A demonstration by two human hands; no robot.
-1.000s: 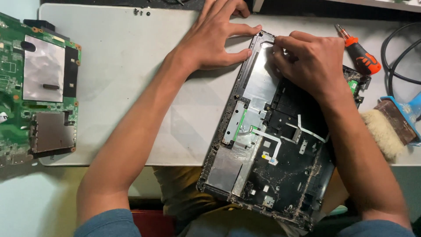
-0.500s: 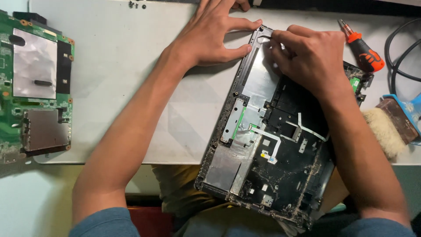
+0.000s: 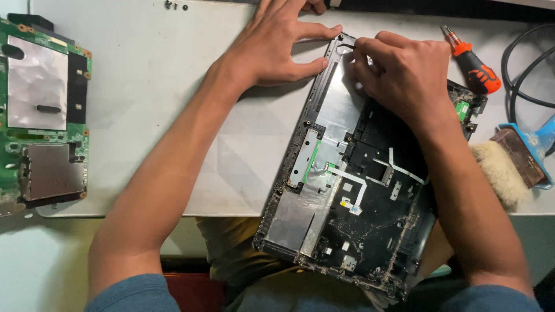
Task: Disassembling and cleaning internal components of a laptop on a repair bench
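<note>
Two hands work the laptop case [image 3: 347, 190] at centre frame: my left hand [image 3: 277, 49] braces its upper edge, fingers spread flat; right hand [image 3: 404, 72] fingers pinch something at the top corner. Case overhangs the counter [image 3: 173, 115]; I judge hard prying could tip it.

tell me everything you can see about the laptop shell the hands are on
The shell is a black plastic laptop base, lying inside-up and angled, its near end overhanging the table edge toward the person's lap. Silver foil covers its left part; white ribbon cables and a small green strip board sit inside. It looks dusty and stripped of its main board. The left hand braces its far left edge; the right hand presses fingertips at the far corner.
</note>
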